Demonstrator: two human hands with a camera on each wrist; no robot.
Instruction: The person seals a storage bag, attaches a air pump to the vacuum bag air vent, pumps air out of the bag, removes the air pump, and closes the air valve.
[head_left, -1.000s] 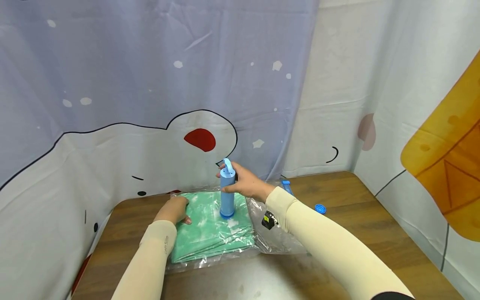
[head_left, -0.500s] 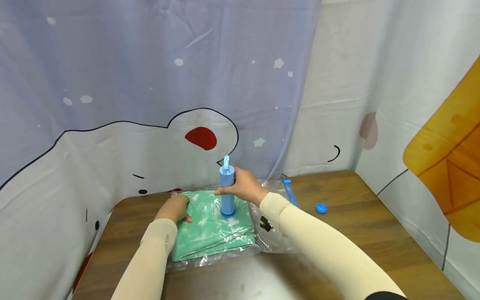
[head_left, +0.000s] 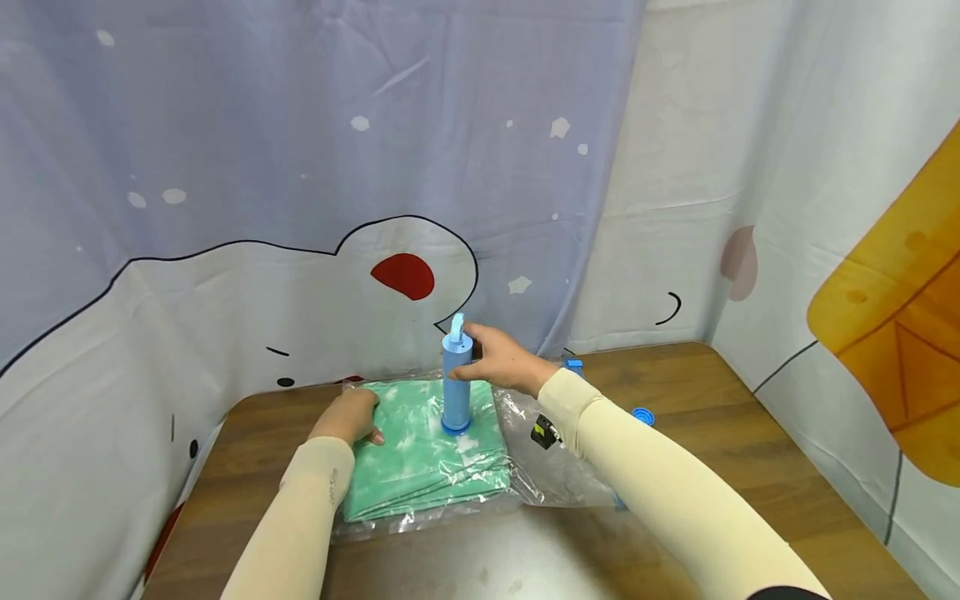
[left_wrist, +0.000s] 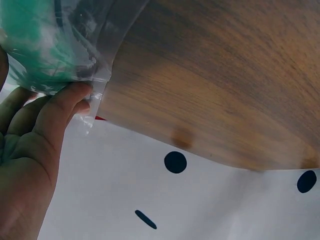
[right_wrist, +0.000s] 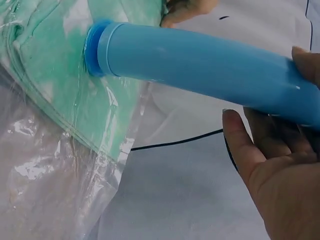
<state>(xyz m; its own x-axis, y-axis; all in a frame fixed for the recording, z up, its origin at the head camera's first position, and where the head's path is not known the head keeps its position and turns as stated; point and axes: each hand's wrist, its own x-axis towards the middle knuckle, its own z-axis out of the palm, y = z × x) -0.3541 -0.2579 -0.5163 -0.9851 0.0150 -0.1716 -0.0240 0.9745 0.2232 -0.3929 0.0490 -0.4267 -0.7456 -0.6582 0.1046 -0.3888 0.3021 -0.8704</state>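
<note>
A clear plastic bag [head_left: 555, 479] lies on the table with a folded green-and-white cloth [head_left: 405, 483] inside it. On top of the bag a light blue hand pump [head_left: 456, 392] stands upright, its darker blue base against the plastic. My right hand [head_left: 498, 358] holds the upper part of the pump [right_wrist: 200, 65], thumb on one side and fingers on the other. At the bag's left side, my left hand [head_left: 348, 417] grips the edge; in the left wrist view its fingers [left_wrist: 55, 112] lie at the plastic rim.
A blue cap [head_left: 642, 415] lies on the wooden table [head_left: 712, 433] to the right. The end of a blue strip [head_left: 574, 365] shows behind my right wrist. A printed curtain [head_left: 300, 325] hangs at the table's back and sides.
My right hand and forearm shifted slightly left, then back right, around the standing pump. The right arm now covers more of the blue strip and part of the cap. The left hand stays put.
</note>
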